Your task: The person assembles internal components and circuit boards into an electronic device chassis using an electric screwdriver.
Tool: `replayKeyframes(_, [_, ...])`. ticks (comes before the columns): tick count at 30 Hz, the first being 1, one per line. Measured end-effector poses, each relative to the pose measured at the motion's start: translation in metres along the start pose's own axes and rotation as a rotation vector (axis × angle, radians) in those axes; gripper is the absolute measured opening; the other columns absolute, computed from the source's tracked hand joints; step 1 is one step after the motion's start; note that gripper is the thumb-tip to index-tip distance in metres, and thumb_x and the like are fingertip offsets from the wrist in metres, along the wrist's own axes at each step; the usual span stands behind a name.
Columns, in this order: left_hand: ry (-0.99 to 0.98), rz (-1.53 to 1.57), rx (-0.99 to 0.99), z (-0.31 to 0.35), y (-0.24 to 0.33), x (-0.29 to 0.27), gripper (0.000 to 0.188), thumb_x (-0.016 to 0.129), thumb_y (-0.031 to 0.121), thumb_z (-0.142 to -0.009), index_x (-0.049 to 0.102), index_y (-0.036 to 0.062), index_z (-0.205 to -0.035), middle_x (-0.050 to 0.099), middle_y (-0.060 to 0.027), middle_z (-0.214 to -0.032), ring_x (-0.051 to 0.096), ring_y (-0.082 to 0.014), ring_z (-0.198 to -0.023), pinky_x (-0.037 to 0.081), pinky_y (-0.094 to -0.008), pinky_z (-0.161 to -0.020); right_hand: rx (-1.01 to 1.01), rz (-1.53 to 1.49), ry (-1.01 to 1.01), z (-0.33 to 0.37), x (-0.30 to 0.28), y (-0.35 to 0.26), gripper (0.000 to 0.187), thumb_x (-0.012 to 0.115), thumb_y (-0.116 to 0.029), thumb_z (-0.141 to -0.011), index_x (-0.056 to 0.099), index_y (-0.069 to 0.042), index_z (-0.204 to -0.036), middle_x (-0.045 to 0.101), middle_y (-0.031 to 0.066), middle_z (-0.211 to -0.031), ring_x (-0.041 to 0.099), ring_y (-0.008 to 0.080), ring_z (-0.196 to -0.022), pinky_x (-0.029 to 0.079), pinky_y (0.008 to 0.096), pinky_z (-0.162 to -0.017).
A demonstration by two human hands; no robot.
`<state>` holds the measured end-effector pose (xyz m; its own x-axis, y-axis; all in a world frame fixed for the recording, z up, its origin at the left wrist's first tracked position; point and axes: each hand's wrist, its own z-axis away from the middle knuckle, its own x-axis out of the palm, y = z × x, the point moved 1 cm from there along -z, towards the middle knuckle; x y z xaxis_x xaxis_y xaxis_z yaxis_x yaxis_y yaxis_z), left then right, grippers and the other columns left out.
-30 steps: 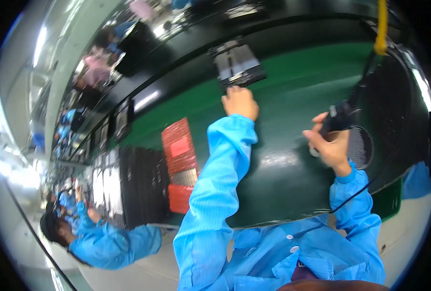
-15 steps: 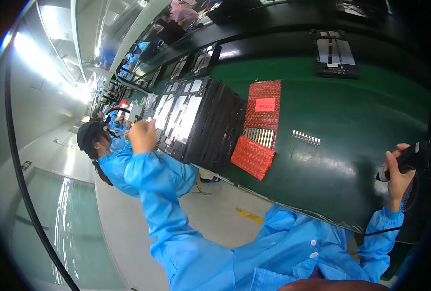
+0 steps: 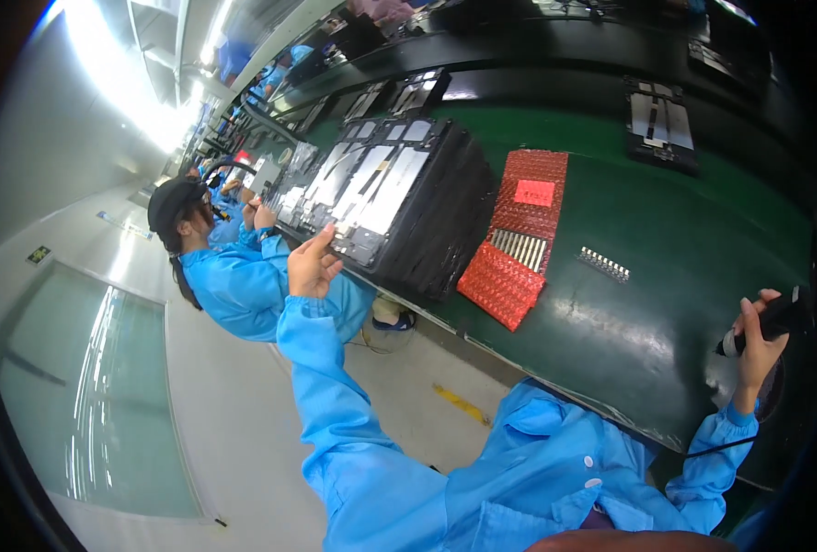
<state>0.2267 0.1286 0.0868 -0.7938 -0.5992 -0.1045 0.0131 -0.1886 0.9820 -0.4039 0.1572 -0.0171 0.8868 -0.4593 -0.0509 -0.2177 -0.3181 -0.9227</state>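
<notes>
At the near left corner of a tall stack of black tablet-like units point(image 3: 440, 221) is my left hand point(image 3: 309, 267). Its thumb and fingers are apart, the tips at the edge of the uppermost unit, whose silver plates and ribbon strips face up. Whether the fingertips press on it I cannot tell. At the far right my right hand point(image 3: 759, 357) is wrapped round a black handheld device point(image 3: 785, 317), scanner-like in shape. The device's far end lies in the dark rim of the picture.
Right of the stack lies red bubble wrap point(image 3: 505, 287) with a row of metal strips point(image 3: 519, 248). A small toothed metal strip point(image 3: 603, 264) rests on the green table point(image 3: 611, 340). Another unit point(image 3: 661, 120) lies at the back. A co-worker point(image 3: 229, 271) in blue works at left.
My left hand has come right and slightly down to the stack's near corner. The whole view has shifted a little; my right hand still grips the black device.
</notes>
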Motion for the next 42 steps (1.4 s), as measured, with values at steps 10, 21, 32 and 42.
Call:
replayKeyframes(10, [-0.578,0.464,0.137,0.057,0.037,0.023,0.037,0.050,0.016,-0.090,0.048,0.0007,-0.123,0.056,-0.0122,-0.120,0.055,-0.0211,-0.107,0.042,-0.0361,-0.094,-0.003,-0.267,-0.085,-0.015,0.013,-0.037,0.049,0.068,-0.001,-0.074,0.048,0.001,-0.119,0.062,0.0184,-0.102,0.064,0.0234,-0.093,0.051,0.0314,-0.081])
replayKeyframes(21, [-0.761,0.277,0.098,0.223,-0.114,0.300,0.059,0.056,0.020,-0.086,0.031,-0.0015,-0.135,0.057,-0.0165,-0.111,0.061,-0.0207,-0.089,0.053,-0.0324,-0.074,-0.118,-0.235,0.173,-0.023,-0.088,-0.012,0.030,0.077,-0.008,-0.071,0.054,-0.001,-0.089,0.056,0.0035,-0.061,0.056,0.0110,-0.048,0.045,0.0228,-0.047])
replayKeyframes(32, [-1.019,-0.669,0.476,0.238,-0.150,0.300,0.057,0.070,0.006,-0.076,0.045,0.0006,-0.127,0.053,-0.0172,-0.117,0.058,-0.0233,-0.096,0.053,-0.0301,-0.062,-0.067,-0.067,0.215,-0.013,-0.113,0.001,0.030,0.071,0.004,-0.071,0.051,0.000,-0.092,0.056,0.0055,-0.057,0.054,0.0105,-0.048,0.043,0.0231,-0.045])
replayKeyframes(42, [-1.013,-0.613,1.044,0.264,-0.158,0.329,0.053,0.075,0.001,-0.065,0.057,-0.0001,-0.115,0.036,-0.0269,-0.136,0.031,-0.0435,-0.129,0.030,-0.0451,-0.103,-0.001,-0.124,0.156,-0.013,-0.107,0.010,0.028,0.076,-0.006,-0.071,0.055,0.000,-0.088,0.057,0.0039,-0.059,0.055,0.0098,-0.049,0.043,0.0230,-0.048])
